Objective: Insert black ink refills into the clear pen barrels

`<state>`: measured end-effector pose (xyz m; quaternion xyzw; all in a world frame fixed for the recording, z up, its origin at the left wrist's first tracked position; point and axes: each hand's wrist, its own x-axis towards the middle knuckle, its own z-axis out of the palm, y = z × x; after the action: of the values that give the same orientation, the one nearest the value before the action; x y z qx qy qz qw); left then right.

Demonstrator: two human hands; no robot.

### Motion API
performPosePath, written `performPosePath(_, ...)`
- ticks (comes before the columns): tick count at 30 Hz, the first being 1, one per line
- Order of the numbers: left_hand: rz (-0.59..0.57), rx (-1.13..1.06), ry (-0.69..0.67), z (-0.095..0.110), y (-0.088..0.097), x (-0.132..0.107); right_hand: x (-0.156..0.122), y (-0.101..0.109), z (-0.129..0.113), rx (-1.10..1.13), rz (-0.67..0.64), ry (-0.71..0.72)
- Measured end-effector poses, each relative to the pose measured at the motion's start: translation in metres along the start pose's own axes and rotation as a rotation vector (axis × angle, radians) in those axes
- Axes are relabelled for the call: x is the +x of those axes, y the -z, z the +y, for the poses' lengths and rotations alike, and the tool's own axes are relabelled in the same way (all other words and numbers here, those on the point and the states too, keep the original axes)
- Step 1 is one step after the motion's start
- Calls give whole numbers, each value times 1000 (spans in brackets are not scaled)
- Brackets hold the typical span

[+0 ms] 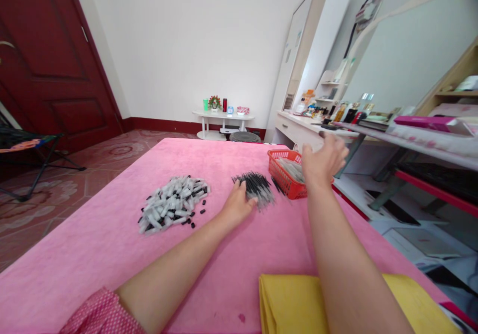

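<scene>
My left hand [239, 202] lies on the pink cloth [112, 254] with its fingers curled against a heap of thin black sticks [256, 184]. To its left is a pile of small white and black caps [174, 203]. My right hand [323, 161] hovers with fingers spread over a red plastic basket [286, 177] that holds more pale pieces; nothing is in this hand.
A folded yellow cloth [287, 304] lies at the near edge under my right forearm. A desk with bottles [317, 120] and shelves stand to the right. A small white table [222, 122] is by the far wall, a dark red door [48, 60] at left.
</scene>
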<state>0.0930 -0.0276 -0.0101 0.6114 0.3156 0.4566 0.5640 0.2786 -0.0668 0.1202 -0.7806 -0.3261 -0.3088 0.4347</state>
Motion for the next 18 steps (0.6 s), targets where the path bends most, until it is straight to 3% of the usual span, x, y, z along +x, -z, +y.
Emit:
performPosePath(2, -10, 154, -45, -1, 0, -7, -2, -9, 18, -28, 131, -81)
performPosePath(4, -43, 276, -95, -2, -1, -13, -6, -20, 37, -51, 132, -168)
performPosePath(8, -174, 425, -258, 1, -4, -23, -9, -41, 70, 20, -75, -474)
performPosePath(10, -294, 477, -341, 6, -5, -28, -7, -49, 81, 97, -135, -550)
performPosePath(14, -468, 545, -424, 15, -7, -35, -3, -59, 94, 230, -54, -560)
performPosePath(18, -394, 444, -405, 24, -8, -33, -5, -63, 96, 313, 53, -498)
